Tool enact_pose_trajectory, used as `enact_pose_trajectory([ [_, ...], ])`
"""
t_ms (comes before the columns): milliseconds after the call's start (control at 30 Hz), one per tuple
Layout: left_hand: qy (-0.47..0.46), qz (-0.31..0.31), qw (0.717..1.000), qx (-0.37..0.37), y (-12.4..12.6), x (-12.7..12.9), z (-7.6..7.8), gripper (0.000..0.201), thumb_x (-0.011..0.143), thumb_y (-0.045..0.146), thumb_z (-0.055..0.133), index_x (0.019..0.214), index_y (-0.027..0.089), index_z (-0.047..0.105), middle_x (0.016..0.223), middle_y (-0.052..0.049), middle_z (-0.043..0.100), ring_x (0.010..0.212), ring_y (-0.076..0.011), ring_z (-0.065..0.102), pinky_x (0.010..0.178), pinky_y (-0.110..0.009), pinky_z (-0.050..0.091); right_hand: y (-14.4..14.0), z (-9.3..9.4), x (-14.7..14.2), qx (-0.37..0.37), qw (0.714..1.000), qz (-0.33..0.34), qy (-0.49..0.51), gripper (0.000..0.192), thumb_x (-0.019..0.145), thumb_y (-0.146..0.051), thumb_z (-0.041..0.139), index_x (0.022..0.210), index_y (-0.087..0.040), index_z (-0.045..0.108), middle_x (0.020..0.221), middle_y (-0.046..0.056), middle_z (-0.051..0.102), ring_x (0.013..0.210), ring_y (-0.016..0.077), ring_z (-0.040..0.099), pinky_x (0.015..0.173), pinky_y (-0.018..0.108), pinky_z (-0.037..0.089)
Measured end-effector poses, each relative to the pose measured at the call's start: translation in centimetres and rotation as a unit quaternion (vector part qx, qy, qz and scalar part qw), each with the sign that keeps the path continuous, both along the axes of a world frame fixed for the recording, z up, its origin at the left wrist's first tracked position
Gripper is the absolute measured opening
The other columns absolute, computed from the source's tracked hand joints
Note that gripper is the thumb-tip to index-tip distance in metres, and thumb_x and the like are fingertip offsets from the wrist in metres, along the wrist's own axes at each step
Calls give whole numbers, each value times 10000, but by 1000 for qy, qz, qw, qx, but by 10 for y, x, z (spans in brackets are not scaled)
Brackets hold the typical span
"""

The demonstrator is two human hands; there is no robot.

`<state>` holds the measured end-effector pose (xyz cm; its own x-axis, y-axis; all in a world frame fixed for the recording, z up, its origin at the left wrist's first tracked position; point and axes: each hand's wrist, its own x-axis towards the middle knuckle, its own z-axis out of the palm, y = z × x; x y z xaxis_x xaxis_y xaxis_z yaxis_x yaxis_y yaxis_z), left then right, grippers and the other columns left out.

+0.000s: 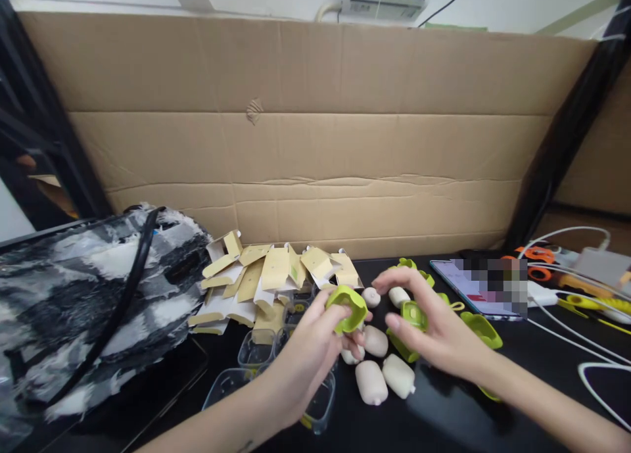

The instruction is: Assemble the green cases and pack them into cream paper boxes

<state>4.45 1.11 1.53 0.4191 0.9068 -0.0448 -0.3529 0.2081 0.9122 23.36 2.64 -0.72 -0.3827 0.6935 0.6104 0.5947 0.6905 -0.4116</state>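
My left hand holds a lime-green silicone case pinched between thumb and fingers, just above the black table. My right hand reaches in from the right with fingers spread, hovering over a second green case piece and touching nothing that I can make out. Below and between the hands lie several cream, pebble-shaped pieces on the table. More green case parts lie behind the right hand.
A pile of flat tan and white card boxes sits left of centre, with clear plastic trays in front. A black-and-white bag fills the left. A phone, white cables and orange-handled scissors lie right. A cardboard wall stands behind.
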Motion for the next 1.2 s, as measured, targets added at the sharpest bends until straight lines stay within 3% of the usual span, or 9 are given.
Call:
enact_pose_trajectory([
  [233, 29, -14, 998, 63, 6, -4, 0, 116, 914, 229, 524, 1002, 166, 483, 708, -20, 600, 629, -137, 544, 635, -282, 422, 67, -20, 28, -98, 985, -96, -103, 184, 886, -266, 616, 1041, -167, 605, 1043, 52, 652, 961, 220, 626, 863, 452, 492],
  [400, 28, -44, 998, 39, 1, -1, -6, 241, 881, 184, 519, 1116, 137, 545, 760, -36, 602, 628, -132, 527, 603, -266, 405, 79, -25, 30, -180, 967, -94, -155, 208, 920, -316, 597, 1060, -165, 628, 1064, 51, 664, 908, 191, 653, 802, 405, 536],
  [533, -46, -89, 995, -20, -3, 0, -8, 507, 815, 155, 512, 1318, 133, 445, 840, -55, 597, 632, -132, 531, 615, -273, 419, 73, -23, 26, -191, 972, -89, -107, 176, 921, -307, 595, 1013, -162, 635, 1018, 41, 667, 859, 174, 653, 768, 381, 542],
  [600, -68, -98, 992, -41, -4, 1, -8, 531, 827, 168, 542, 1340, 125, 410, 916, -85, 607, 704, -152, 570, 685, -295, 433, 68, -19, 24, -185, 979, -71, -47, 169, 904, -301, 614, 994, -157, 618, 993, 39, 668, 839, 172, 658, 741, 367, 551],
  [700, -71, -113, 990, -46, -3, 1, -7, 392, 876, 217, 600, 1234, 102, 488, 978, -115, 599, 788, -170, 592, 779, -319, 431, 55, -6, 24, -171, 984, -10, 53, 214, 856, -331, 638, 969, -189, 525, 965, 49, 681, 825, 187, 686, 684, 342, 573],
  [833, -78, -132, 986, -65, 0, 2, -10, 177, 923, 249, 559, 1031, 112, 534, 937, -104, 587, 757, -166, 580, 753, -331, 429, 22, 15, 22, -134, 980, 53, 134, 321, 841, -369, 622, 1087, -252, 453, 1008, 49, 666, 858, 195, 685, 729, 350, 579],
  [933, -99, -132, 981, -100, 1, 3, -16, 109, 908, 233, 564, 940, 134, 533, 847, -52, 562, 690, -135, 530, 672, -279, 391, -6, 20, 17, -64, 990, 60, 112, 345, 834, -274, 651, 1153, -294, 522, 1080, 44, 658, 985, 215, 651, 832, 350, 552],
  [1033, -110, -146, 973, -141, 2, 5, -22, 126, 819, 228, 601, 880, 124, 562, 759, -29, 526, 606, -123, 459, 593, -262, 326, -24, 10, 11, 31, 997, 55, 44, 463, 819, -171, 640, 1235, -316, 496, 1159, 43, 646, 1081, 229, 620, 899, 345, 528],
  [1200, -121, -159, 964, -173, 3, 9, -29, 221, 747, 319, 548, 820, 112, 574, 715, -35, 508, 568, -132, 416, 564, -277, 288, -30, -8, 6, 70, 994, 75, -27, 471, 861, -149, 589, 1276, -314, 440, 1156, 54, 638, 1058, 227, 608, 903, 373, 504],
])
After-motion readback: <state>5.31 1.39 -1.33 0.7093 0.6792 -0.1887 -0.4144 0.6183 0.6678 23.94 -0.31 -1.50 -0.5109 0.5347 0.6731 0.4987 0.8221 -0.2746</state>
